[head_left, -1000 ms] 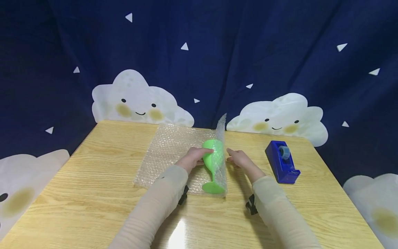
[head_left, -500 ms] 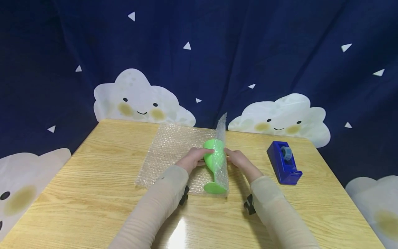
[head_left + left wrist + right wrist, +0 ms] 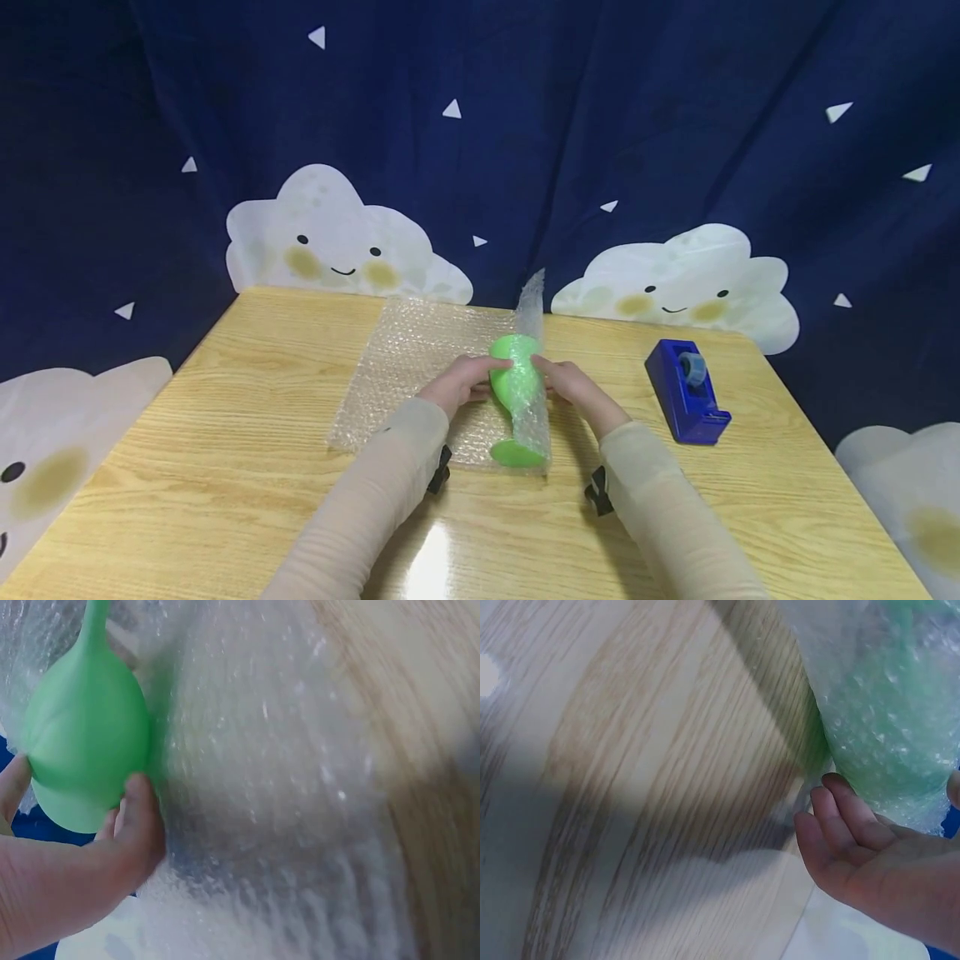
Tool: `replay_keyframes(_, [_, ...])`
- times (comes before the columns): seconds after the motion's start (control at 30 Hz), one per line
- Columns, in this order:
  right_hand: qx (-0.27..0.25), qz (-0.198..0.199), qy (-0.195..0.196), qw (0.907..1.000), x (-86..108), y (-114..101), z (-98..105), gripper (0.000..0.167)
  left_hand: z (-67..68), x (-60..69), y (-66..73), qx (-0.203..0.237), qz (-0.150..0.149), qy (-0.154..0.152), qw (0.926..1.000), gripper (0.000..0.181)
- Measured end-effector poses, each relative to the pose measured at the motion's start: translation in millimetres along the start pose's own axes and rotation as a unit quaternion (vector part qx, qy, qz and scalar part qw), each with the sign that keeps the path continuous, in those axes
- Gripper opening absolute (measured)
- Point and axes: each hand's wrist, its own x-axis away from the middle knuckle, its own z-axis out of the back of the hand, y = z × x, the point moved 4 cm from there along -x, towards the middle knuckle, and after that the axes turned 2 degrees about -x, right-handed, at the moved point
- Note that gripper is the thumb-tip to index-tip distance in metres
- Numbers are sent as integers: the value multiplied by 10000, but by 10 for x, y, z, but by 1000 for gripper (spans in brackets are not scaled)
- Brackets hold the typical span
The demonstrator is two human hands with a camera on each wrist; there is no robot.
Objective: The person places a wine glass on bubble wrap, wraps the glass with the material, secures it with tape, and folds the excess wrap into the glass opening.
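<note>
A green goblet (image 3: 515, 387) lies on its side on a sheet of bubble wrap (image 3: 405, 358), its round base toward the person. The sheet's right part is folded up over the goblet's right side. The left hand (image 3: 459, 383) grips the bowl, thumb on top and fingers at its side; in the left wrist view that hand (image 3: 90, 862) pinches the bare green bowl (image 3: 90, 735). On the other side, the right hand (image 3: 573, 383) has its thumb on the wrapped bowl. In the right wrist view its fingers (image 3: 844, 817) lie along the film-covered bowl (image 3: 892, 720).
A blue tape dispenser (image 3: 686, 392) with a roll of tape stands on the right of the wooden table (image 3: 225, 433). Behind the table hangs a dark blue curtain (image 3: 390, 100) with white clouds and triangles.
The right hand has moved left from beside the wrap onto the covered bowl, and the folded flap now lies farther over the goblet. The left hand keeps its grip.
</note>
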Motion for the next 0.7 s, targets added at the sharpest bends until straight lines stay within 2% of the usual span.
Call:
replay_keyframes(0.2, [30, 2, -83, 10000, -30, -21, -30, 73, 54, -10, -1, 109, 49, -100, 9999, 55])
replay_keyframes(0.53, [-56, 10, -151, 9999, -2, -23, -45, 73, 48, -3, 23, 287, 68, -134, 9995, 48])
replay_keyframes(0.7, [64, 190, -167, 9997, -27, -37, -67, 74, 71, -25, 21, 189, 8, -277, 9994, 45])
